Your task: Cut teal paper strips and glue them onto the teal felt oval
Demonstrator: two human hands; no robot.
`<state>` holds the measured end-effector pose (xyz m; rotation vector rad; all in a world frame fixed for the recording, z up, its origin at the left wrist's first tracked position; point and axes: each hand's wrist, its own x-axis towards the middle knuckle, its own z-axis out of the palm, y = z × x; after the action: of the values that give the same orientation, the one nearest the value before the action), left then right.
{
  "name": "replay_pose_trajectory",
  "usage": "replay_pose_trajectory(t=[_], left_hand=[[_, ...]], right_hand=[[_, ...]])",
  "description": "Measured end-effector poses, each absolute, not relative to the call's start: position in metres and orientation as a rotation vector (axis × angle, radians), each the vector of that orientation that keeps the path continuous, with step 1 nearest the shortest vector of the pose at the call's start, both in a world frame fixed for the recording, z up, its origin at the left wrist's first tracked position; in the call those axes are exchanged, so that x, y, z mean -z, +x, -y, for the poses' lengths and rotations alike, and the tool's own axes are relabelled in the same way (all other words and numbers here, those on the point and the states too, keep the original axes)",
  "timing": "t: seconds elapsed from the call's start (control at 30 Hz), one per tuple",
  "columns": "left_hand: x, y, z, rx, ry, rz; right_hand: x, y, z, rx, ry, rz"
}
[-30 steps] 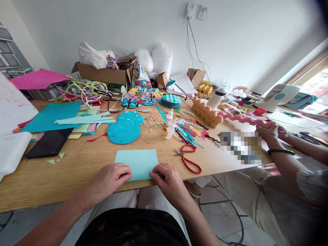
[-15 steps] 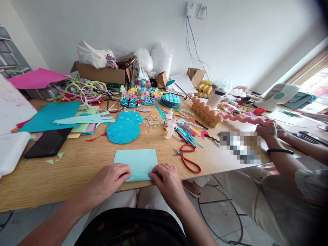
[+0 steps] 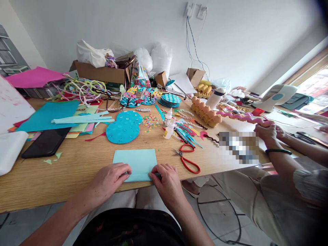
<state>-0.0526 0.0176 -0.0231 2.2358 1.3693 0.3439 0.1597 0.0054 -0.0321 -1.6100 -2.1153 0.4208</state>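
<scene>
A light-blue sheet of paper (image 3: pixel 135 160) lies at the table's front edge, with a narrow fold along its near side. My left hand (image 3: pixel 114 176) pinches the near left part of that fold, its fingers closed. At the near right corner, my right hand (image 3: pixel 165 176) grips the paper between thumb and bent fingers. Red-handled scissors (image 3: pixel 188 159) rest just right of the sheet, blades partly apart. Beyond it sit two round blue pieces (image 3: pixel 123 131) that overlap, and two small glue bottles (image 3: pixel 169 128).
A black phone (image 3: pixel 46 143) and stacked coloured paper (image 3: pixel 51 114) lie to the left. Colourful confetti (image 3: pixel 150 123) is scattered mid-table. At the right, a co-worker's hands (image 3: pixel 268 131) hold a wavy pink strip (image 3: pixel 238 117) joined to an orange egg carton (image 3: pixel 206 112). Boxes (image 3: pixel 102 73) stand by the wall.
My hands stay on the paper's near edge, with the left fingers shifted very slightly along the fold. The whole view has moved a little; the co-worker's hands barely differ.
</scene>
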Motion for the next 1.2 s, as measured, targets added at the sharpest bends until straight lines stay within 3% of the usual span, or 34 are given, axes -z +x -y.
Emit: replay_pose_trajectory(t=[1.2], left_hand=[[0.035,-0.057,-0.011,-0.21,2.506,-1.307]], right_hand=[[0.033,0.159,-0.005,-0.342,-1.638,2.129]])
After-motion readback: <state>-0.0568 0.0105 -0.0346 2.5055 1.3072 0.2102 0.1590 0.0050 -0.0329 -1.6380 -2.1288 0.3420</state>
